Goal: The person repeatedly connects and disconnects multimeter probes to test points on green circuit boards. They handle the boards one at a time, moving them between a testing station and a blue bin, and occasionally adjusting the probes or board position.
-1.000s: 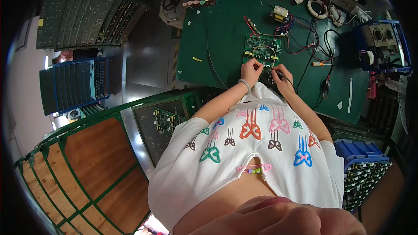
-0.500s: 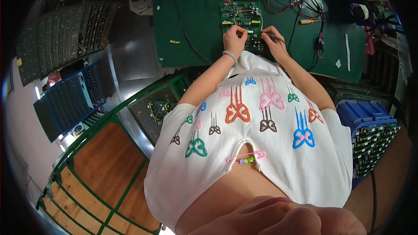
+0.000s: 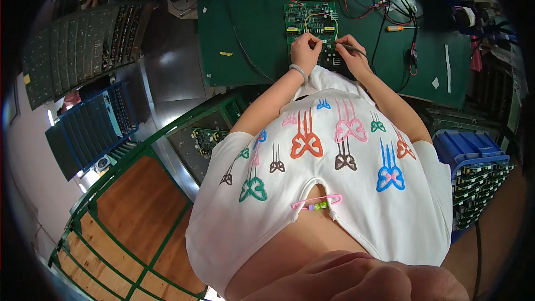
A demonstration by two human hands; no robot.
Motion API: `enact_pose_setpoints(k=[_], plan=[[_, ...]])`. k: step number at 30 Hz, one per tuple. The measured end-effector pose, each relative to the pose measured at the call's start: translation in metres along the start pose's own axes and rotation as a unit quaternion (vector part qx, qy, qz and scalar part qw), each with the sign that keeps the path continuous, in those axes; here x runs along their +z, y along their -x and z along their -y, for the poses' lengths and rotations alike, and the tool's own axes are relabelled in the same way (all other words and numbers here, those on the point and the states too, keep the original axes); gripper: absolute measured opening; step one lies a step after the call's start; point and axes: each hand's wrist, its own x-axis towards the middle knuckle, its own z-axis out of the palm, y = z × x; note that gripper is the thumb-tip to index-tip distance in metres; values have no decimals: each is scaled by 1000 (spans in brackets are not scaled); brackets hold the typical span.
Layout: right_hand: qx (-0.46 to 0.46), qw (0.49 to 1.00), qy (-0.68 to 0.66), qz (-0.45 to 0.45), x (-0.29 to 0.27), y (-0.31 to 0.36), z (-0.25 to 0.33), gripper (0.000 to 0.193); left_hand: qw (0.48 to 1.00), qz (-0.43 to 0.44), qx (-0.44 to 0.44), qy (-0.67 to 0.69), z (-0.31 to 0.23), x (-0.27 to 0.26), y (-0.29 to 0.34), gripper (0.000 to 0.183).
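Note:
A green circuit board (image 3: 312, 10) lies on the bench, crowded with small parts. My left hand (image 3: 305, 51) is at its near left part, thumb and fingertips pinched together over the board; what they hold is too small to make out. My right hand (image 3: 354, 58) grips a dark pen-shaped tool (image 3: 352, 49), its front end pointing at the board close to the left fingertips. A thin yellow-white wire (image 3: 323, 14) arches over the board, and its ends come down near both hands. The board's near edge is partly hidden by my hands and shirt.
Tangled red and black leads (image 3: 384, 3) lie at the far right of the green bench (image 3: 251, 17). An orange-handled screwdriver (image 3: 395, 29) and a white strip (image 3: 447, 67) rest to the right. A blue bin (image 3: 468, 147) beside stacked boards stands at my right; a green metal frame (image 3: 139, 150) is at my left.
The whole view has shifted slightly to the right. Both hands stay at the same part of the board, with the pinch and the tool grip unchanged.

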Motion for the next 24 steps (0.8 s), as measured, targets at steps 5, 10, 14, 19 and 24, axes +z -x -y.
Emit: enact_pose_setpoints(k=[5, 10, 14, 19, 24], plan=[[-22, 999, 25, -2, 0, -3, 1, 16, 1000, 2, -5, -10, 0, -1, -3, 12], [-41, 999, 20, -4, 0, -2, -4, 14, 1000, -2, -15, -17, -3, -1, 1, 12], [-43, 999, 15, -9, 2, -1, -3, 14, 1000, -3, -1, -27, -5, -3, 2, 13], [-27, 1000, 15, -2, 3, -2, -3, 14, 1000, 0, -11, -20, -9, -5, 2, 13], [-16, 999, -36, -11, -1, -4, -2, 14, 1000, -3, -4, -18, -12, -6, -1, 13]])
